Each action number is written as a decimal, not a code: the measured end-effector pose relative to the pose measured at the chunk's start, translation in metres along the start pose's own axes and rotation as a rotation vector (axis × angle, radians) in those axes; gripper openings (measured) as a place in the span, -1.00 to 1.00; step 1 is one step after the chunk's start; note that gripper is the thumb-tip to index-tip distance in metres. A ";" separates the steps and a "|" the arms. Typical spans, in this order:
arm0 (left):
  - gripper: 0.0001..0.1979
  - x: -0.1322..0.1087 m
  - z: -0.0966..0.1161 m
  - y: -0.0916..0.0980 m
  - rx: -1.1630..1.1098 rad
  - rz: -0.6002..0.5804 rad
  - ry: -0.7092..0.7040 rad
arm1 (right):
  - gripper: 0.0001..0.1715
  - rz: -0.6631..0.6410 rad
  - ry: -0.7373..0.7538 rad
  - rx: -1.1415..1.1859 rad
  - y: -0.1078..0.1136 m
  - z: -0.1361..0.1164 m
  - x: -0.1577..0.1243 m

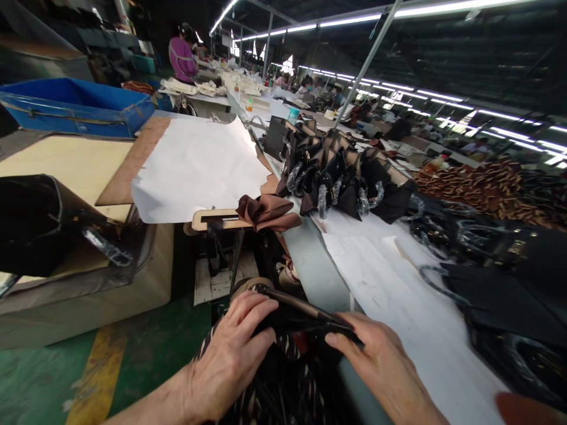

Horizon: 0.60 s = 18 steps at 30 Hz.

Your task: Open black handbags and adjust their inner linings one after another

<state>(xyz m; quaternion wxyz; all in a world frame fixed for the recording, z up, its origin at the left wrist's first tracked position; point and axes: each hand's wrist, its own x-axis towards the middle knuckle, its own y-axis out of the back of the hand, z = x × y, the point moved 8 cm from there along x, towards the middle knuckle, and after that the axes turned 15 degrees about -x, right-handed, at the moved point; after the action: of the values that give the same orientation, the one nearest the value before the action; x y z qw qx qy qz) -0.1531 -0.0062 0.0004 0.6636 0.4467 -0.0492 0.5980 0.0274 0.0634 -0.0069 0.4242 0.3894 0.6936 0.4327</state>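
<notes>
My left hand point(230, 354) and my right hand point(376, 360) both grip a black handbag point(296, 321) held low at the near edge of the long worktable point(310, 260). The left fingers curl over the bag's top edge from the left. From the right, my thumb and fingers pinch the same edge. The bag's lower part hangs below, dark with a light pattern, partly hidden by my hands.
A row of brown and black handbags point(341, 177) with wrapped handles stands on the table ahead. More black bags point(509, 277) lie at right. White paper sheets point(195, 165) cover the left bench; a blue crate point(75, 106) sits behind. Another person point(182, 56) works far back.
</notes>
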 end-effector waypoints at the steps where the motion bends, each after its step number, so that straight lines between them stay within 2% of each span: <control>1: -0.80 -0.004 0.001 -0.001 0.005 0.015 -0.015 | -0.78 0.014 0.007 -0.014 0.001 0.000 -0.001; 6: -0.77 -0.018 -0.005 -0.006 -0.001 0.002 0.013 | -0.70 0.091 0.052 -0.044 0.002 0.002 -0.005; 10: -0.76 -0.018 -0.007 -0.005 -0.049 0.006 0.023 | -0.66 0.117 0.055 -0.072 0.003 0.003 -0.007; 14: -0.79 -0.007 -0.004 0.005 -0.136 0.045 0.039 | -0.69 0.056 0.036 -0.018 0.008 -0.002 -0.005; 18: -0.81 0.012 -0.009 0.016 -0.117 0.011 0.131 | -0.71 -0.059 -0.040 0.110 0.010 -0.002 0.006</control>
<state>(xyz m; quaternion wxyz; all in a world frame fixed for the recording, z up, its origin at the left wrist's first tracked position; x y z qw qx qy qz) -0.1675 0.0066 0.0103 0.6869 0.3669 -0.0431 0.6259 0.0252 0.0713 0.0017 0.4285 0.4000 0.7189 0.3736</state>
